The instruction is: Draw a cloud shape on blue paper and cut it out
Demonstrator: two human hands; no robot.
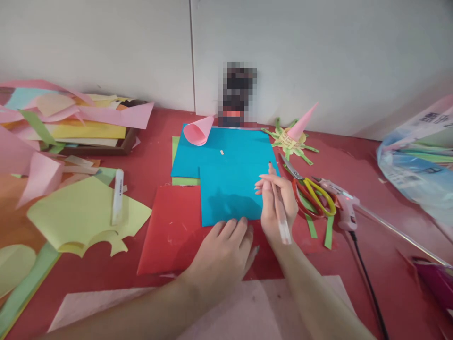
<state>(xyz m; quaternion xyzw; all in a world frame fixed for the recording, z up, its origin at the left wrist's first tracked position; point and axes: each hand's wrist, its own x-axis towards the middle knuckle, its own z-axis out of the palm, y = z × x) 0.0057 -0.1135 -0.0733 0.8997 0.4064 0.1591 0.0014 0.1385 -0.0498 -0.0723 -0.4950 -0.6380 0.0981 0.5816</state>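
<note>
Blue paper (pixel 230 189) underlies right fingers (pixel 268 194) (gripping a pen (pixel 282 223)); loose left fingers (pixel 230 227) touch its near edge.

Blue sheet (pixel 230 193) lying flat, slim pen (pixel 283 227) held slanted

1. We locate the front sheet (pixel 230 189) on the board (pixel 170 231), overlapping the rear sheet (pixel 244 141).
2. We note our left hand (pixel 224 252) at the front sheet's near edge, our right hand (pixel 283 200), with the pen (pixel 282 218), at its right.
3. We find the cone (pixel 198 132) on the rear sheet's left part.
4. Rightward, we list scissors (pixel 322 194), glue gun (pixel 348 208), bag (pixel 414 165).
5. Behind the scissors, we find the cutout (pixel 285 141).
6. Leftward, we place the box (pixel 102 150) behind the offcut (pixel 81 210), which bears the stick (pixel 118 196).
</note>
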